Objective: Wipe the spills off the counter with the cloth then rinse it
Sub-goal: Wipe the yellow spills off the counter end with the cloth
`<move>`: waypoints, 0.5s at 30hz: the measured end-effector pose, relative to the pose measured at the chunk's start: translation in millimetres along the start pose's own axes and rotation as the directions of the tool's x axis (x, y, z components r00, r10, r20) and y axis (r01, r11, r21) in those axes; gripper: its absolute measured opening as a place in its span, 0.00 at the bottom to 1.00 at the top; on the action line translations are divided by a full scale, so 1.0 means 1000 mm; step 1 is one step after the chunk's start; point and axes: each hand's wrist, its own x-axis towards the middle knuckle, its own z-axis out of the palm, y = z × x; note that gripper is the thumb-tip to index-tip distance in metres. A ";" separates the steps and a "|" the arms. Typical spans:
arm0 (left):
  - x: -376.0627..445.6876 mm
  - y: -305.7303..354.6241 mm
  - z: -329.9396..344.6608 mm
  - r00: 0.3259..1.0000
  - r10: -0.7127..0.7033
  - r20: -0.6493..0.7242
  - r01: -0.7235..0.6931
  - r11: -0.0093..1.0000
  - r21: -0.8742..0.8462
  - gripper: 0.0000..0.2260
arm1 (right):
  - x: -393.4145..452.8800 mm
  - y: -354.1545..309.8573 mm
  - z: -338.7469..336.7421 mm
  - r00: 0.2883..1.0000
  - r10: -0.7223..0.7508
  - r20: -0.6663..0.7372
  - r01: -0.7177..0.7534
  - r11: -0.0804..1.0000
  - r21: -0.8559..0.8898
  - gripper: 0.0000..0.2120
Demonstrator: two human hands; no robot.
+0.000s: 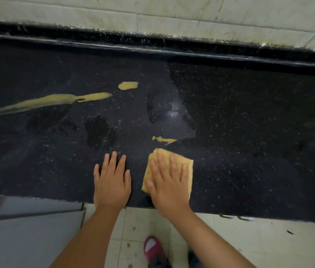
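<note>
Worktop (pixel 249 113): dark speckled stone, yellow spills (pixel 52 101) at left
Right hand (pixel 167 182): fingers flat, pressing cloth (pixel 185 163)
Left hand (pixel 112 180): fingers straight, resting on bare stone

We saw two bare forearms reaching forward from below. The left hand (pixel 111 183) lay flat, palm down, fingers straight and slightly spread. The right hand (pixel 169 183) lay beside it, also palm down, fingers straight and pressing.
</note>
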 end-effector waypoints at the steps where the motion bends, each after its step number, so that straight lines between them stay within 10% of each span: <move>1: 0.000 0.000 0.000 1.000 -0.003 0.000 0.003 1.000 -0.001 0.28 | -0.012 -0.001 0.004 0.998 -0.051 0.027 0.051 0.999 0.012 0.24; 4: 0.000 0.000 0.000 1.000 -0.014 -0.016 0.014 1.000 -0.015 0.28 | -0.042 0.043 0.008 0.998 -0.049 0.041 0.050 0.999 -0.022 0.25; 10: 0.001 0.002 -0.001 0.999 0.006 -0.052 -0.005 1.000 0.012 0.22 | -0.004 0.148 -0.040 0.910 0.408 0.075 -0.412 0.910 0.046 0.24; 15: -0.001 0.001 0.000 1.000 0.006 -0.017 -0.006 0.999 -0.033 0.24 | 0.086 0.096 -0.051 0.929 0.350 0.118 -0.361 0.929 0.085 0.26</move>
